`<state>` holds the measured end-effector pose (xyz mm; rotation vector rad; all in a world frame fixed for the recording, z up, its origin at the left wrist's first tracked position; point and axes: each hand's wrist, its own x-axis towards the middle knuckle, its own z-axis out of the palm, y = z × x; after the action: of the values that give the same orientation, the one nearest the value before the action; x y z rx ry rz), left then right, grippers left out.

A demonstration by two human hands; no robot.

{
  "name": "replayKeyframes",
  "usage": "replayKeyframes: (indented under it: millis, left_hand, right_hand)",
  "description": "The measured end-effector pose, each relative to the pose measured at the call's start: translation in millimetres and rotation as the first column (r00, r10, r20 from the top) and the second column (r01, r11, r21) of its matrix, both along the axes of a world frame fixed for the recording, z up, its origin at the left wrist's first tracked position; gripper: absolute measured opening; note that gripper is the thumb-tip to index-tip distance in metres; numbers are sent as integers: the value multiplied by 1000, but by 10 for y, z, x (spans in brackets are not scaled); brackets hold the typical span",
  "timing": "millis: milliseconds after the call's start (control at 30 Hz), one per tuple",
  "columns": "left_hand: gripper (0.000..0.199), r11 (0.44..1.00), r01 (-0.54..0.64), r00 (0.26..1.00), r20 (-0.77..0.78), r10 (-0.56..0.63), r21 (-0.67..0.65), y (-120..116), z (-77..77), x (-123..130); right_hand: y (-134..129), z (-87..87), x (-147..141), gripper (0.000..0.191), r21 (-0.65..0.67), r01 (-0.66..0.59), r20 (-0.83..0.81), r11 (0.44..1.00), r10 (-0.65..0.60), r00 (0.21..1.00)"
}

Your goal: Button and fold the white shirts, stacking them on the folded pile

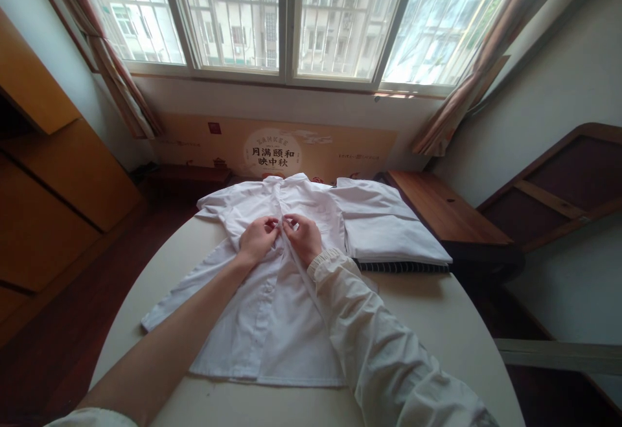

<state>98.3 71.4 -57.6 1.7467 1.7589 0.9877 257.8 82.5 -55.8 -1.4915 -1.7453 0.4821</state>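
Note:
A white button-up shirt (296, 349) lies front side up on the round table, its collar toward the window and its hem toward me. My left hand (260, 238) pinches the front edge at chest height, thumb and fingertips together. Close beside it, my right hand (304, 236) pinches the opposite front edge, and the fingertips of both almost meet at the middle line. Below my hands the placket runs down with a button visible and the two fronts partly overlapping. Whatever lies exactly between my fingertips is too small to make out.
Folded white clothing (393, 226) is stacked right of the shirt, over a dark striped item (403, 266). The cream round table (427, 323) has a curved edge. Beyond stand a wooden bench (451, 210), a printed cardboard panel (359, 148) and the window. Wooden cabinets (43, 213) are at left.

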Motion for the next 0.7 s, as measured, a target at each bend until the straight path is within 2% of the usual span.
replayKeyframes:
  millis: [267, 533, 700]
  left_hand:
    - [20, 998, -46, 996, 80, 42, 53, 36, -60, -2]
    - [17, 982, -32, 987, 158, 2, 186, 71, -149, -42]
    - [17, 979, -23, 977, 210, -20, 201, 81, -187, -50]
  right_hand:
    - [-21, -6, -9, 24, 39, -7, 34, 999, 5, 999]
    - [-48, -2, -33, 22, 78, -12, 79, 997, 6, 997]
    - [-33, -19, -26, 19, 81, -30, 45, 996, 27, 999]
